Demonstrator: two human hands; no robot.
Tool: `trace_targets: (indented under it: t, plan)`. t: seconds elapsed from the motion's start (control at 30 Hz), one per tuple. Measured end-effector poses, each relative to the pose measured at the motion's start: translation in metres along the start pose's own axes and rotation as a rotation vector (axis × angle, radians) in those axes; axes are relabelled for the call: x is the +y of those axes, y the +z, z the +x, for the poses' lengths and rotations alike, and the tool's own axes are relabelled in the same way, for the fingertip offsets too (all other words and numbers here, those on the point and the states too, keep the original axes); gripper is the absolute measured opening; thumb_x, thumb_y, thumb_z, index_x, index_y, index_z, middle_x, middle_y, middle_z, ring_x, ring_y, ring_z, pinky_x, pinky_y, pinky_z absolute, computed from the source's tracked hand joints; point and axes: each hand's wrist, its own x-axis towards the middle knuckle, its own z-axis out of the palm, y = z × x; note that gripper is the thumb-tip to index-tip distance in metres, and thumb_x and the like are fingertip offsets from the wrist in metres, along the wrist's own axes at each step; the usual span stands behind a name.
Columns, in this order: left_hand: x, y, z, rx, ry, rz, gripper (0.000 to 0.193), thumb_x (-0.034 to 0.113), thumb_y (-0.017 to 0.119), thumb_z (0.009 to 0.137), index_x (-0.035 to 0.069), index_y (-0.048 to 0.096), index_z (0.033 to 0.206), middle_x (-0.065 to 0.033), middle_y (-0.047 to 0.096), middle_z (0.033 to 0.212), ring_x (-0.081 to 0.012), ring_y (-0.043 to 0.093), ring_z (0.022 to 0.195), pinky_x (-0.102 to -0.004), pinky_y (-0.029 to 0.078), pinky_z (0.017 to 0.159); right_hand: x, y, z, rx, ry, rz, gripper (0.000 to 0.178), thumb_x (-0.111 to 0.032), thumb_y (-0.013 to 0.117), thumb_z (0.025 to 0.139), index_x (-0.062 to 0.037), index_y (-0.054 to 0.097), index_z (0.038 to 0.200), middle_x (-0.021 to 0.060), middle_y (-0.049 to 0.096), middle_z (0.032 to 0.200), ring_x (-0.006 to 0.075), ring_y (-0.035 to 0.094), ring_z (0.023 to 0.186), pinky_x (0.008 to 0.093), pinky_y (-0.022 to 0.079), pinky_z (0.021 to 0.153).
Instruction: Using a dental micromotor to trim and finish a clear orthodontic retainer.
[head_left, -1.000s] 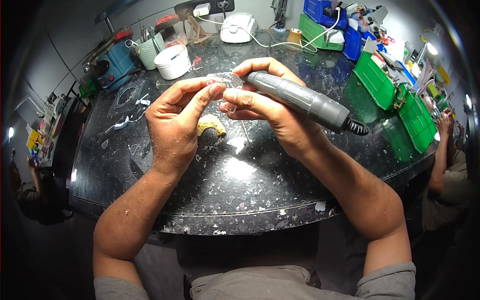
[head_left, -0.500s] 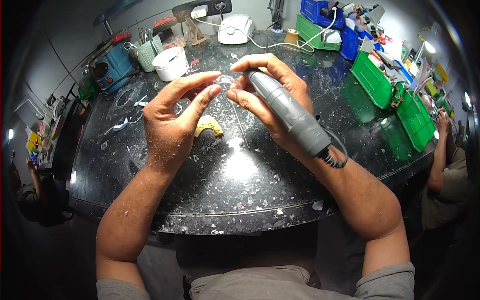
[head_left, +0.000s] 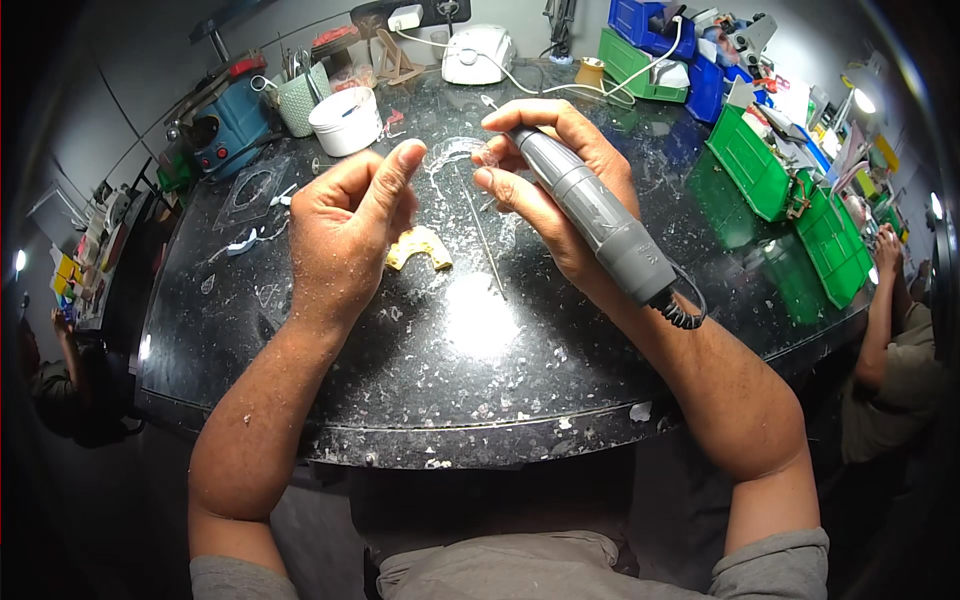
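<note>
My right hand (head_left: pixel 575 175) is wrapped round a dark grey rotary handpiece (head_left: pixel 595 215), whose slim tip points up and left and whose coiled cord hangs by my wrist. A small clear plastic piece (head_left: pixel 484 158) shows by my right thumb and fingers; its outline is hard to make out. My left hand (head_left: pixel 350 220) is raised, thumb stretched up and fingers partly curled, with nothing visible in it. A clear arch-shaped piece (head_left: pixel 455 147) shows between the hands. Beside my left wrist lies a yellow horseshoe-shaped dental model (head_left: pixel 418 248). Right of it is a thin metal rod (head_left: pixel 484 243).
White scraps litter the black tabletop (head_left: pixel 400 370). At the back stand a white tub (head_left: pixel 346 122), a cup of tools (head_left: pixel 298 105), a blue machine (head_left: pixel 228 135) and a white corded unit (head_left: pixel 477 55). Green bins (head_left: pixel 745 165) line the right. Other people work at both sides.
My left hand has come away from the clear piece near my right fingers, its thumb lifting. My right hand with the handpiece has shifted slightly right.
</note>
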Motion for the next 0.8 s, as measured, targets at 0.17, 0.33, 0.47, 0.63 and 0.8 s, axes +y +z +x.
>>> trace_targets:
  t: [0.17, 0.33, 0.47, 0.63, 0.8]
  plan:
    - [0.000, 0.025, 0.002, 0.229, 0.309, -0.023, 0.022, 0.014, 0.076, 0.092, 0.004, 0.068, 0.109, -0.0017, 0.070, 0.095, -0.0079, 0.062, 0.081, -0.0217, 0.049, 0.074, -0.004, 0.001, 0.001, -0.035, -0.039, -0.044, 0.032, -0.010, 0.078, 0.085, -0.0101, 0.064, 0.114, 0.0023, 0.069, 0.094, 0.0103, 0.068, 0.089, 0.0256, 0.056, 0.081]
    - [-0.002, 0.024, 0.000, 0.117, 0.228, -0.367, 0.016, 0.014, 0.071, 0.096, 0.001, 0.068, 0.105, -0.0002, 0.067, 0.087, -0.0049, 0.059, 0.075, -0.0207, 0.047, 0.067, -0.012, 0.006, -0.002, -0.139, 0.200, 0.401, 0.033, -0.005, 0.074, 0.089, -0.0045, 0.060, 0.119, 0.0061, 0.069, 0.098, 0.0118, 0.068, 0.091, 0.0242, 0.058, 0.069]
    - [0.001, 0.024, -0.002, 0.134, 0.152, -0.464, 0.015, 0.016, 0.072, 0.095, 0.002, 0.068, 0.101, 0.0012, 0.064, 0.079, -0.0027, 0.055, 0.066, -0.0194, 0.043, 0.057, -0.018, 0.005, -0.002, -0.132, 0.312, 0.479, 0.034, -0.009, 0.074, 0.090, -0.0056, 0.058, 0.120, 0.0087, 0.070, 0.099, 0.0147, 0.069, 0.092, 0.0264, 0.058, 0.069]
    - [0.002, 0.022, -0.008, 0.146, 0.003, -0.283, 0.039, 0.039, 0.064, 0.100, 0.005, 0.065, 0.080, 0.0035, 0.052, 0.056, -0.0022, 0.039, 0.042, -0.0183, 0.025, 0.040, -0.013, 0.003, -0.002, -0.117, 0.362, 0.520, 0.035, -0.013, 0.070, 0.094, -0.0074, 0.053, 0.124, 0.0118, 0.072, 0.107, 0.0149, 0.070, 0.095, 0.0245, 0.056, 0.071]
    - [0.008, 0.028, -0.006, 0.112, -0.045, -0.354, 0.039, 0.038, 0.069, 0.097, 0.004, 0.068, 0.078, 0.0035, 0.053, 0.056, -0.0020, 0.043, 0.045, -0.0192, 0.031, 0.042, -0.009, 0.003, -0.002, -0.108, 0.352, 0.531, 0.035, -0.014, 0.070, 0.094, -0.0077, 0.054, 0.124, 0.0095, 0.071, 0.107, 0.0143, 0.069, 0.095, 0.0265, 0.057, 0.075]
